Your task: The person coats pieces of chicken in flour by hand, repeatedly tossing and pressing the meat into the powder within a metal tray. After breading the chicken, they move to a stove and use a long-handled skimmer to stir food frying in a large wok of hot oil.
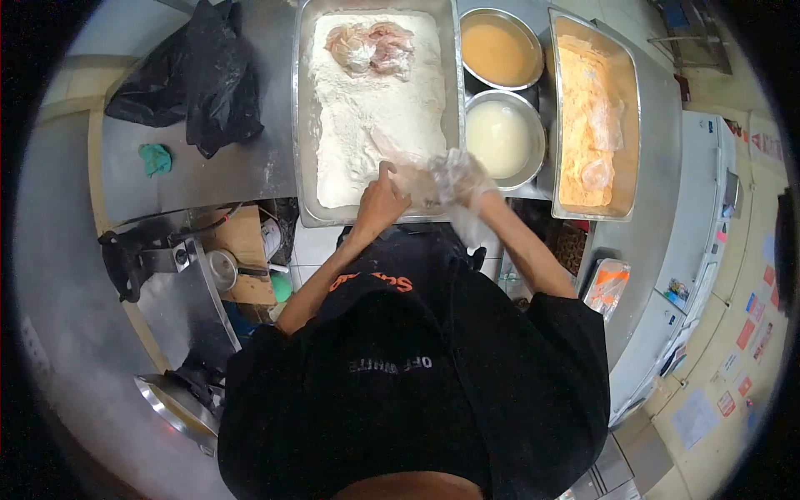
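My left hand (pixel 385 202) is bare and closed at the near edge of a steel tray (pixel 305 125) of white flour (pixel 375 108). Its fingers are bent near a pale, blurred piece (pixel 398 158), and what they hold is too small to tell. Covered by a clear plastic glove, my right hand (pixel 461 179) is smeared by motion over the tray's near right corner. Floured raw meat (pixel 369 47) lies at the far end of the flour.
Right of the tray stand a bowl of orange liquid (pixel 500 48), a bowl of whitish liquid (pixel 506 139) and a tray of orange crumbs (pixel 575 108) with coated pieces. Black plastic bags (pixel 221 83) and a green cloth (pixel 155 159) lie left. A pan (pixel 177 410) stands lower left.
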`<control>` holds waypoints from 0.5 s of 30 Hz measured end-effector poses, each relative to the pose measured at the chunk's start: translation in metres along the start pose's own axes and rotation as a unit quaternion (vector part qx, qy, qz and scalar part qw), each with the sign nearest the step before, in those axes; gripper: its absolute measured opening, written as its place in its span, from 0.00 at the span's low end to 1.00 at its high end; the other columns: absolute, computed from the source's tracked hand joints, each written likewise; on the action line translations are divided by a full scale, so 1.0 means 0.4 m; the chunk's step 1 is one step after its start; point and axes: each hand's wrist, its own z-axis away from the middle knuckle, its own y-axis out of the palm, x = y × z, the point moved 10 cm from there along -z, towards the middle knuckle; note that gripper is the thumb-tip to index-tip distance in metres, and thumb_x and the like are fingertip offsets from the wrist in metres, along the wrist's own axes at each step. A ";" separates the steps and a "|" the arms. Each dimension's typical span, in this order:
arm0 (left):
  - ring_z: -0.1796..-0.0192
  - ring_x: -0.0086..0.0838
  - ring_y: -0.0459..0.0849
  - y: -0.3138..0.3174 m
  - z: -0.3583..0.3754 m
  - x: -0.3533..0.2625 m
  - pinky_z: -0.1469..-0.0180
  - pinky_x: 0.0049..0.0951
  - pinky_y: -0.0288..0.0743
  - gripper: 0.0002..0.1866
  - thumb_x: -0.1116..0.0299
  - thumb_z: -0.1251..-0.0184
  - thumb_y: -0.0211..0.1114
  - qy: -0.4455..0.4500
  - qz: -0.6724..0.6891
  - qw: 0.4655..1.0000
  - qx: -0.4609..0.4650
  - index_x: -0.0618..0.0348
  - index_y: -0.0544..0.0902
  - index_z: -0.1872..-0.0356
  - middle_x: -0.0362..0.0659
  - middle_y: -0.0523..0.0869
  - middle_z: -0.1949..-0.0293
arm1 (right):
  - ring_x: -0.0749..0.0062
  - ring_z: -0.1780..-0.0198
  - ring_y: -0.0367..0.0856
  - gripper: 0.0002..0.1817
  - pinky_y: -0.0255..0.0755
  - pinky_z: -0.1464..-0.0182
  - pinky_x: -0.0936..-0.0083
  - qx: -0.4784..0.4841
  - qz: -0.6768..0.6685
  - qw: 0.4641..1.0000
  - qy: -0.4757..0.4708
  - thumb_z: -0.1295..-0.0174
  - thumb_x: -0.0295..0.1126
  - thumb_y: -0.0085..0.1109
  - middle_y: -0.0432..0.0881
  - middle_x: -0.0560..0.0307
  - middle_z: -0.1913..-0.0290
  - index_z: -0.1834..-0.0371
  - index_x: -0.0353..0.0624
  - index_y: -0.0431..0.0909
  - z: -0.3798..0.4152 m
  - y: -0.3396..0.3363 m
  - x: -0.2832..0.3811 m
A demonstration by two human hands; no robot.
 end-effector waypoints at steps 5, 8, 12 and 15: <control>0.79 0.36 0.73 -0.082 0.033 -0.037 0.73 0.32 0.67 0.14 0.77 0.54 0.57 0.076 0.041 0.991 -0.103 0.62 0.67 0.64 0.46 0.73 0.83 | 0.62 0.56 0.72 0.14 0.61 0.49 0.65 -0.340 0.040 0.938 -0.057 0.44 0.36 0.43 0.75 0.53 0.60 0.58 0.44 0.72 0.041 -0.008 0.009; 0.79 0.30 0.71 -0.195 0.087 -0.131 0.74 0.28 0.65 0.07 0.78 0.53 0.57 0.158 -0.032 0.970 -0.182 0.63 0.72 0.70 0.45 0.71 0.83 | 0.61 0.59 0.73 0.12 0.64 0.53 0.66 -0.328 -0.033 0.940 -0.086 0.47 0.32 0.46 0.75 0.54 0.63 0.61 0.43 0.72 0.072 -0.124 0.023; 0.80 0.23 0.68 -0.248 0.147 -0.241 0.76 0.23 0.63 0.09 0.74 0.45 0.56 0.090 -0.031 0.991 -0.096 0.63 0.76 0.62 0.42 0.71 0.83 | 0.61 0.62 0.74 0.11 0.67 0.59 0.67 -0.256 -0.079 0.959 -0.092 0.52 0.32 0.52 0.75 0.54 0.66 0.64 0.43 0.72 0.066 -0.198 0.078; 0.83 0.15 0.60 -0.137 0.143 -0.168 0.81 0.20 0.56 0.15 0.67 0.37 0.49 -0.004 0.142 0.982 0.121 0.63 0.72 0.52 0.34 0.66 0.87 | 0.61 0.64 0.74 0.10 0.67 0.62 0.66 -0.280 -0.080 0.950 -0.113 0.53 0.33 0.53 0.74 0.54 0.68 0.66 0.44 0.72 0.090 -0.233 0.125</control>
